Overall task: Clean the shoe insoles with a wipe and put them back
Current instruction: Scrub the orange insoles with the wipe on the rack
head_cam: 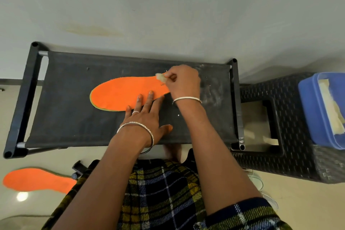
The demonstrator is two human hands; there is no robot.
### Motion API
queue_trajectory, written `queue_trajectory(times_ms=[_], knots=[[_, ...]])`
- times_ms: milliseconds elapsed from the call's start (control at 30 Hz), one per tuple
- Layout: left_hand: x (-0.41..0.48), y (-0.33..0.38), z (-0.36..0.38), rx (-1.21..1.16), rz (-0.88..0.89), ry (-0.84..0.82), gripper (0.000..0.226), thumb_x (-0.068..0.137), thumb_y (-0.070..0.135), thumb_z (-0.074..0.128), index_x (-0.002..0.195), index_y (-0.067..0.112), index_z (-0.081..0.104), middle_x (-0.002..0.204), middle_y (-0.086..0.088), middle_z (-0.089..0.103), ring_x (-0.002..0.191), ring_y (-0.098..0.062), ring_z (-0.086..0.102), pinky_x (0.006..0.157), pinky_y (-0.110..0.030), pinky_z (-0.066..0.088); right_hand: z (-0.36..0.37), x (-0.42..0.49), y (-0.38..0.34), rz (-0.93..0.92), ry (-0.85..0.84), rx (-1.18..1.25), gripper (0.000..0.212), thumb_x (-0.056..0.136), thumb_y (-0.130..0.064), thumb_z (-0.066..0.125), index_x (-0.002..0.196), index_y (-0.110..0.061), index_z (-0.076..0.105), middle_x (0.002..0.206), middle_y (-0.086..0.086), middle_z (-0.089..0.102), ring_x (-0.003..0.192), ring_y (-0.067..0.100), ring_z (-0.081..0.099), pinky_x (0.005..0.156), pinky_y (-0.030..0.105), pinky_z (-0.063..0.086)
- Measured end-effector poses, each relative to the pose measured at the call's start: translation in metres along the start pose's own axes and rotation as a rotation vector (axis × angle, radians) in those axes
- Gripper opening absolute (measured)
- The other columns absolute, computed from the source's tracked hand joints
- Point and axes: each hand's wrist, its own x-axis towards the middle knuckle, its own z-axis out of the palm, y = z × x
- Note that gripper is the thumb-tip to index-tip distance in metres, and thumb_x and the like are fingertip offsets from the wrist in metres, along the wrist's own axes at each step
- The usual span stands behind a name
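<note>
On the black cloth-topped bench [74,121]: a flat, thin orange shoe insole [121,95], lying long-ways, toe end to the left, heel end to the right.

Left hand [145,115]: spread flat, fingers straight, fingertips pressing on the near edge of the insole, thumb out on the cloth. Gripping nothing, just pinning.

Right hand [184,84]: at the heel end, fingers curled, pinching a small pale scrunched wipe [161,77] at the far edge of the insole.

Down on the floor, at the lower left: a second orange insole [35,180], touched by no hand. Off to the right, on a black woven stool [291,158]: a blue plastic tub [313,110] with pale cloth pieces inside.

Looks very light and bendy, like soft foam with a fuzzy top. Likely to slide or curl up under a rub, so best pinned flat with one open hand while rubbing with the other. Gentle, long rubs from heel to toe, away from the pinning fingers. Hard to break but easy to fold, so no hard pushing at the thin toe end.

For lifting: pinch the edge at the heel or the middle, thumb on top, fingers below. For putting back: probably bend a little and feed in toe first. Cannot tell where the shoes are.
</note>
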Motion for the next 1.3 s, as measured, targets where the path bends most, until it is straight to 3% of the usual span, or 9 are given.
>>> queue_trajectory(times_ms=[100,200,300,533,667,767,867,1067,1300], knots=[[0.0,0.0,0.001,0.032,-0.021,0.008,0.095,0.096,0.061,0.043,0.153,0.027,-0.025,0.16,0.004,-0.031,0.149,-0.027,-0.022,0.123,-0.051,0.0,0.006,0.001,-0.005,-0.042,-0.108,0.041,0.008,0.08,-0.013,0.074,0.086,-0.013,0.079,0.087,0.003,0.076,0.083,0.022,0.069,0.08,0.035,0.053],[-0.001,-0.002,0.002,0.065,-0.036,0.012,0.097,0.096,0.062,0.041,0.151,0.026,-0.029,0.158,0.003,-0.035,0.149,-0.028,-0.023,0.122,-0.051,-0.001,-0.004,0.009,0.017,0.104,0.097,0.074,0.015,0.078,-0.033,0.079,0.08,-0.018,0.078,0.08,0.001,0.075,0.078,0.023,0.07,0.076,0.035,0.055],[-0.001,-0.006,0.001,0.078,-0.033,-0.008,0.095,0.096,0.062,0.041,0.151,0.027,-0.028,0.157,0.003,-0.036,0.148,-0.029,-0.024,0.122,-0.053,0.0,-0.012,0.01,0.031,0.232,0.221,0.044,0.008,0.08,-0.016,0.072,0.085,-0.02,0.077,0.087,0.0,0.075,0.085,0.023,0.069,0.08,0.037,0.055],[0.001,-0.008,0.0,0.071,-0.026,-0.022,0.094,0.096,0.062,0.043,0.152,0.032,-0.026,0.157,0.002,-0.036,0.148,-0.03,-0.026,0.122,-0.054,0.0,0.015,0.004,-0.007,-0.038,-0.09,0.055,0.005,0.078,-0.014,0.074,0.081,-0.014,0.078,0.082,0.002,0.075,0.08,0.023,0.069,0.076,0.034,0.053],[0.0,-0.01,0.0,0.076,-0.01,-0.023,0.092,0.096,0.061,0.042,0.152,0.033,-0.025,0.157,0.002,-0.036,0.148,-0.03,-0.025,0.122,-0.053,0.0,0.004,0.01,0.015,0.122,0.141,0.098,0.022,0.078,-0.041,0.078,0.075,-0.02,0.074,0.075,-0.002,0.072,0.074,0.022,0.068,0.072,0.033,0.053],[-0.001,-0.011,-0.002,0.071,-0.001,-0.04,0.091,0.097,0.061,0.042,0.152,0.033,-0.026,0.157,0.002,-0.037,0.148,-0.03,-0.025,0.122,-0.052,-0.001,-0.011,0.012,0.032,0.238,0.332,0.051,0.005,0.08,-0.016,0.071,0.081,-0.022,0.071,0.084,-0.002,0.072,0.082,0.021,0.067,0.076,0.036,0.053],[0.0,-0.011,-0.002,0.066,-0.004,-0.041,0.091,0.097,0.061,0.042,0.152,0.033,-0.025,0.157,0.002,-0.037,0.148,-0.031,-0.025,0.122,-0.053,-0.001,-0.011,0.011,0.029,0.247,0.345,0.06,0.019,0.076,-0.005,0.065,0.082,-0.022,0.073,0.087,-0.001,0.072,0.082,0.022,0.067,0.076,0.037,0.054],[0.001,-0.01,-0.002,0.059,-0.012,-0.034,0.091,0.097,0.061,0.043,0.153,0.033,-0.024,0.158,0.002,-0.035,0.148,-0.031,-0.025,0.121,-0.054,-0.001,0.014,0.004,-0.003,-0.065,-0.007,0.029,0.018,0.076,-0.003,0.068,0.084,-0.016,0.078,0.086,0.002,0.075,0.078,0.023,0.068,0.078,0.038,0.054],[0.0,-0.012,-0.003,0.056,-0.004,-0.033,0.091,0.097,0.06,0.042,0.152,0.034,-0.025,0.157,0.003,-0.036,0.148,-0.03,-0.024,0.122,-0.052,-0.001,-0.007,0.012,0.015,0.216,0.267,0.018,0.022,0.08,-0.006,0.064,0.089,-0.021,0.078,0.094,0.002,0.073,0.09,0.024,0.067,0.081,0.033,0.051]])
